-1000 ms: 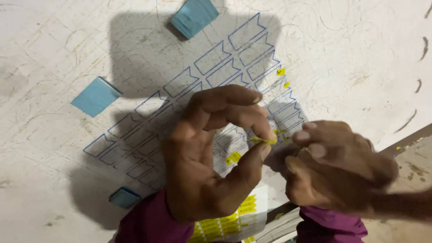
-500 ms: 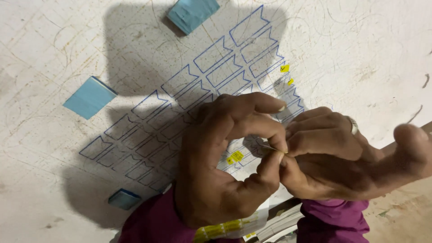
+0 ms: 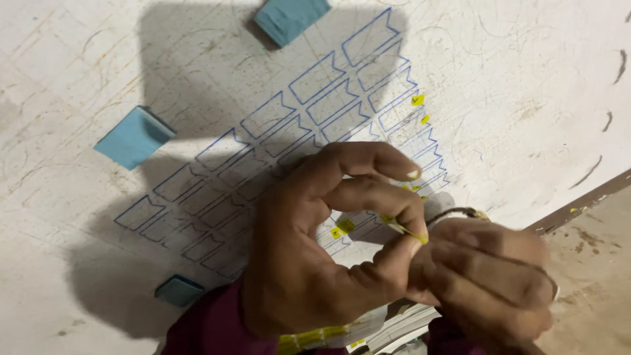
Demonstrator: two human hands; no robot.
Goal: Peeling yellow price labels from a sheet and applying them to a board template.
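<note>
Left hand (image 3: 315,263) pinching yellow sticker (image 3: 404,230) between thumb and finger, just above sheet (image 3: 315,118); right hand (image 3: 490,276) curling shut beside it, probably helping peel; next needing careful placing.

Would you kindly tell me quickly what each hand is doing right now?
Left hand: thumb and forefinger pinched on a small yellow sticker strip.
Right hand: curled shut against the left fingers; what it holds cannot be told.
</note>
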